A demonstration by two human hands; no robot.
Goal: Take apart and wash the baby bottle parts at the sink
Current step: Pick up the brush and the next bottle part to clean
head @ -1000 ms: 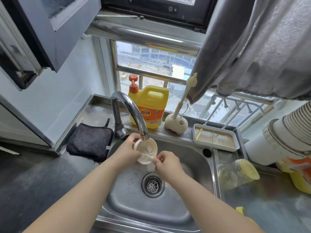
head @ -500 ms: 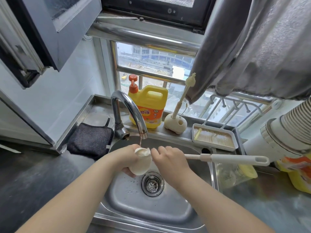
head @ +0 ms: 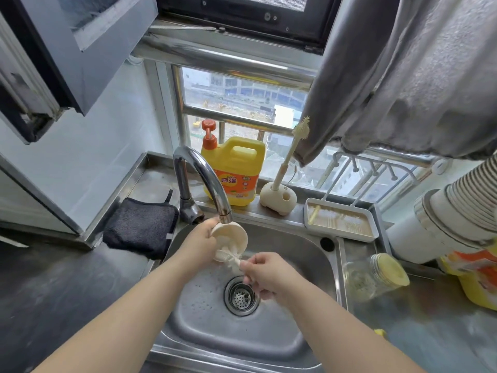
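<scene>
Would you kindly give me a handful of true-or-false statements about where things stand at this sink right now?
1. The left hand holds a cream bottle part beneath the faucet. True.
2. The right hand is empty. False: it grips a white brush.
3. The glass bottle lies inside the sink. False: it lies on the counter to the right.
4. A yellow detergent jug stands behind the faucet. True.
5. The black cloth hangs over the faucet. False: it lies left of the sink.
</scene>
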